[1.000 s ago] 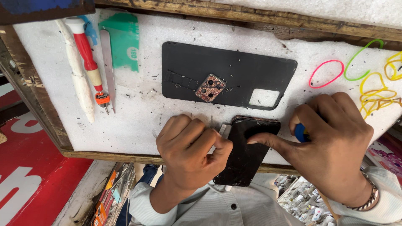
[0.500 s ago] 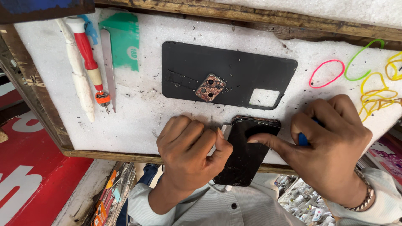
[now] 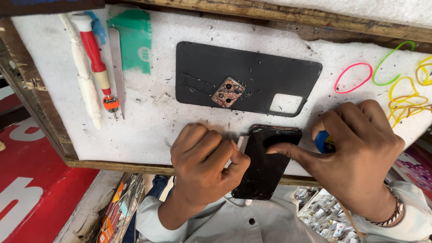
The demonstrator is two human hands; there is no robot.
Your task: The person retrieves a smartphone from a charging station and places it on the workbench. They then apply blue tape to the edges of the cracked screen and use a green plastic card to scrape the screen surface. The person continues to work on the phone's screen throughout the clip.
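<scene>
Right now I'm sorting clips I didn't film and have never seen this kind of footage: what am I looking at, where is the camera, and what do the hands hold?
There is no machine here. A camera worn on a person's head looks down at their own two bare hands over a white foam work surface in a wooden frame.

The left hand and the right hand both grip a dark phone at the surface's near edge. The right hand also holds something small and blue; what it is cannot be told.

Beyond lie a black back cover with a small camera plate on it, a red-handled screwdriver, a white tool, metal tweezers, a green card and coloured rubber bands.
</scene>
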